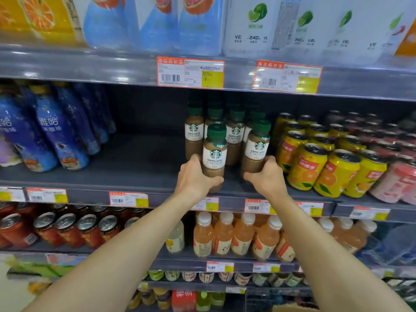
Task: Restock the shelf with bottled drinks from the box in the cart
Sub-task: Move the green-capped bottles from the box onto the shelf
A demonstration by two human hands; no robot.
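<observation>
**Bright store light, soft edges**

We see even, bright light from above, with pale glare streaking the grey shelf lip (90,64). Beneath that lip the back of the shelf falls into deep shadow. The middle is fairly sharp; we can read the latte bottles' labels (214,154). The upper cartons (258,25) and the corners blur, and wide-angle distortion bows the shelf lines.

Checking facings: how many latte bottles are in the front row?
2: left hand holds one latte bottle, right hand the other. More stand behind, some hidden.
</observation>
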